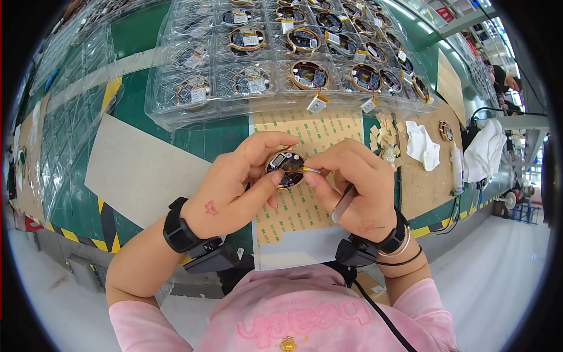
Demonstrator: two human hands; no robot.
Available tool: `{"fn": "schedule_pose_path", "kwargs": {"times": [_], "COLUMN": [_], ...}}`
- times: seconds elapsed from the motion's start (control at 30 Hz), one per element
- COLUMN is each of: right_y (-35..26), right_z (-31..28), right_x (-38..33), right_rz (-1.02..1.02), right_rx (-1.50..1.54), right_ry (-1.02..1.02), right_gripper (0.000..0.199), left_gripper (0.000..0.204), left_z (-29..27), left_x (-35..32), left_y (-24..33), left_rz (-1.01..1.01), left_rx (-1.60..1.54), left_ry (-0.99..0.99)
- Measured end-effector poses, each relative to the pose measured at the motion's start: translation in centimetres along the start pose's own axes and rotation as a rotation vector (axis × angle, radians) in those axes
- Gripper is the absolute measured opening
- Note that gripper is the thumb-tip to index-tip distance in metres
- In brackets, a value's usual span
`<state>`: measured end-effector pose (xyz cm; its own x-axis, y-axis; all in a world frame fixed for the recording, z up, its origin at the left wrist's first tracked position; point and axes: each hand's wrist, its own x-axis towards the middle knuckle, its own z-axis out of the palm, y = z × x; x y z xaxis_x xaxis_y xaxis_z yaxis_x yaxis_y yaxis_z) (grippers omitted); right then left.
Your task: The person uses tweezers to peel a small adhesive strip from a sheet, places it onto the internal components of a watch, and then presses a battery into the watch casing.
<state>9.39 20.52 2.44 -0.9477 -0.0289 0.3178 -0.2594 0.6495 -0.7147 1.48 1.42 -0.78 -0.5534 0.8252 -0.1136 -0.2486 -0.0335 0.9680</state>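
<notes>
The left hand [234, 188] gripped a small round gold-rimmed electronic module [285, 168] above the green table [176, 141]. The right hand [358, 188] pinched perhaps thin metal tweezers [343, 202]; a slip could scratch the module's parts.

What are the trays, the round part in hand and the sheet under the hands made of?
Trays: clear thin plastic, glossy; glare and see-through pockets. Round part in the left hand: coppery metal-looking rim, dark inside, likely a circuit board. Sheet: tan, printed, matte, probably paper or tape backing.
</notes>
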Motion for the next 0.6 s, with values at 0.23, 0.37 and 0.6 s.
{"fn": "schedule_pose_path", "kwargs": {"times": [0.23,0.37,0.6], "right_y": [-0.26,-0.24,-0.58], "right_z": [-0.02,0.03,0.45], "right_x": [-0.32,-0.38,-0.57], "right_rz": [0.098,0.121,0.165], "right_rx": [0.010,0.038,0.074], "right_ry": [-0.003,-0.020,-0.025], "right_gripper": [0.016,0.015,0.014], "left_gripper": [0.041,0.034,0.030], "left_z": [-0.03,0.30,0.27], "left_x": [0.01,0.06,0.07], "left_y": [-0.05,-0.15,-0.29], "left_rz": [-0.039,-0.009,0.014], "left_rx": [0.036,-0.017,-0.023], "left_ry": [-0.017,0.055,0.062]}}
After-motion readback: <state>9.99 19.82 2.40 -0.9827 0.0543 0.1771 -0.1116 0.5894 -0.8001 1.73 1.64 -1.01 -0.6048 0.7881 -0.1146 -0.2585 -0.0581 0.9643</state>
